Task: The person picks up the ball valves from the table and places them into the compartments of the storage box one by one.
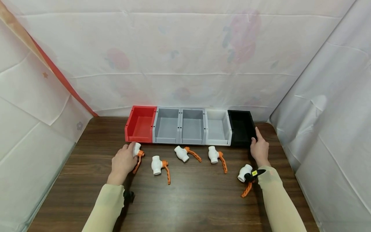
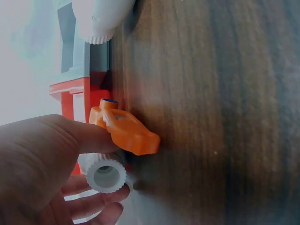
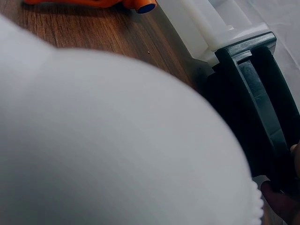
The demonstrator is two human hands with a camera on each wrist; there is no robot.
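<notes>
Light is soft and even, with pale glare on the tabletop; in right wrist view, the white valve is blurred.

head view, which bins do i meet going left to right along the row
Red bin, first gray bin, second gray bin, white bin, black bin.

Beneath the grip I see a dark wood-grain table, a soft glare on its near part. Beyond the grip hangs a creased white sheet, faintly printed pink; left and right, pale cloths, with red trim far left.
</notes>
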